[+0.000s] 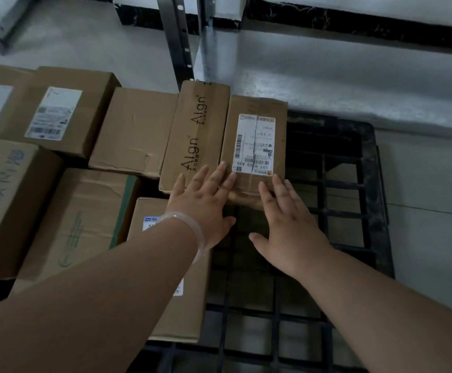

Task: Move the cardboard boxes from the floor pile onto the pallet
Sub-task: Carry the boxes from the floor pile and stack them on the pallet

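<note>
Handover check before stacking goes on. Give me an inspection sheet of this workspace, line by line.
Surface: black grid pallet, with its open grid showing at right.
Job's things: labelled box on the pallet's far side, flush against the Algn box; more cardboard boxes packed to the left.
Clutter: nothing seen.
Hands: left hand flat, fingers straight, across the near ends of both boxes; right hand flat on the labelled box's near end; bracelet on the left wrist.
Cables: nothing seen.
Surroundings: pale floor; metal shelf upright behind the boxes.
</note>
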The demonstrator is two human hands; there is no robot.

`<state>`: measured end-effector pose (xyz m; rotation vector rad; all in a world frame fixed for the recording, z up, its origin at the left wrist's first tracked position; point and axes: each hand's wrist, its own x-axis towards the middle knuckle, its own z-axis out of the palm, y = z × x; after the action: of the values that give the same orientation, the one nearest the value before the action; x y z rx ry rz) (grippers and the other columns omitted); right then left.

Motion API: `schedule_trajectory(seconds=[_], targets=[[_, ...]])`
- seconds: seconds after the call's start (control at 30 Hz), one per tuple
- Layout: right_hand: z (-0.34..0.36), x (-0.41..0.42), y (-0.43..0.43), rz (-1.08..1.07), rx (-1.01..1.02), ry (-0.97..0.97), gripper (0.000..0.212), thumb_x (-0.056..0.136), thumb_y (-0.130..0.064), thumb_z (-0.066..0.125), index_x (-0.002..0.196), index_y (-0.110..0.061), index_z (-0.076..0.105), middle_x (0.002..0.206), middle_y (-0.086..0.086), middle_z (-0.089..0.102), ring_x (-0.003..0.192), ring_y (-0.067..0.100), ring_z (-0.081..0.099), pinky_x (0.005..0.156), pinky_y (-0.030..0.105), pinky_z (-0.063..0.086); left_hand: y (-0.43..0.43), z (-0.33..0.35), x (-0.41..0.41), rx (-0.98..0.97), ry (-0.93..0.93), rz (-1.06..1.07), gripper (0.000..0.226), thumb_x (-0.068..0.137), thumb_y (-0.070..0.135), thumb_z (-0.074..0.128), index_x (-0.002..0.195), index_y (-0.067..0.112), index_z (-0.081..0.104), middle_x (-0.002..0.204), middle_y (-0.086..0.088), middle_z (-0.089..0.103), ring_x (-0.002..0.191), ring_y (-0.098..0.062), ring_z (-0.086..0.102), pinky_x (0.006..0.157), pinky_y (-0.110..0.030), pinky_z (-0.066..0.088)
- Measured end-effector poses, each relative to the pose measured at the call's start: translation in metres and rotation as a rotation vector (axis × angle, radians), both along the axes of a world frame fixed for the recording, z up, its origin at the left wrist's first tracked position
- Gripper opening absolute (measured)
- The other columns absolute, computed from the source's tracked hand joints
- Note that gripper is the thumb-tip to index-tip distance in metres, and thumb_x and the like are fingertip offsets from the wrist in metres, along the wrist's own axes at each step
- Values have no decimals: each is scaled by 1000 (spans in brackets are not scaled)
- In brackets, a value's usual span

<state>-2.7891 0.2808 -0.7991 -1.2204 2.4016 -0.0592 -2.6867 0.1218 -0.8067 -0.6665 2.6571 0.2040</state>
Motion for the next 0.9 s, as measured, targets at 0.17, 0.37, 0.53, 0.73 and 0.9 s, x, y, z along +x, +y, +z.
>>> schedule_trajectory(seconds=[0.17, 0.37, 0.53, 0.73, 0.9], targets=[[5, -12, -5, 19, 50, -5, 98, 93, -59, 50, 153, -30, -21, 158, -4, -35, 147, 15, -27, 121, 40, -9, -4, 2, -8, 21, -10, 12, 87, 91, 67, 36, 148, 40, -25, 156, 14, -32, 148, -17, -18, 117, -50, -7], [30, 1, 7, 35, 18, 32, 104, 87, -65, 54, 154, -31, -17, 163, -2, -24, 149, 17, -20, 122, 43, -8, -1, 33, 14, 30, 120, 66, 84, 91, 68, 36, 146, 46, -25, 160, 11, -25, 149, -16, -14, 118, -46, -4], [89, 23, 28, 90, 31, 30, 106, 83, -70, 55, 154, -34, -16, 163, -3, -24, 149, 17, -22, 122, 46, -8, 8, 98, 42, 10, 115, 98, 85, 89, 72, 34, 146, 46, -24, 161, 11, -22, 150, -15, -10, 120, -46, -1], [220, 39, 31, 170, -53, 37, 108, 79, -73, 57, 153, -37, -12, 164, -2, -20, 149, 18, -21, 120, 45, -13, 23, 231, 63, -12, 181, 158, 87, 86, 76, 36, 146, 50, -22, 161, 12, -20, 150, -17, -9, 121, -50, 1], [355, 61, 41, 340, -105, 47, 101, 81, -69, 60, 154, -37, -2, 164, -2, -16, 150, 19, -19, 119, 47, -13, 47, 363, 102, -80, 224, 240, 92, 81, 79, 40, 145, 51, -20, 162, 12, -15, 150, -17, -8, 119, -49, -2]])
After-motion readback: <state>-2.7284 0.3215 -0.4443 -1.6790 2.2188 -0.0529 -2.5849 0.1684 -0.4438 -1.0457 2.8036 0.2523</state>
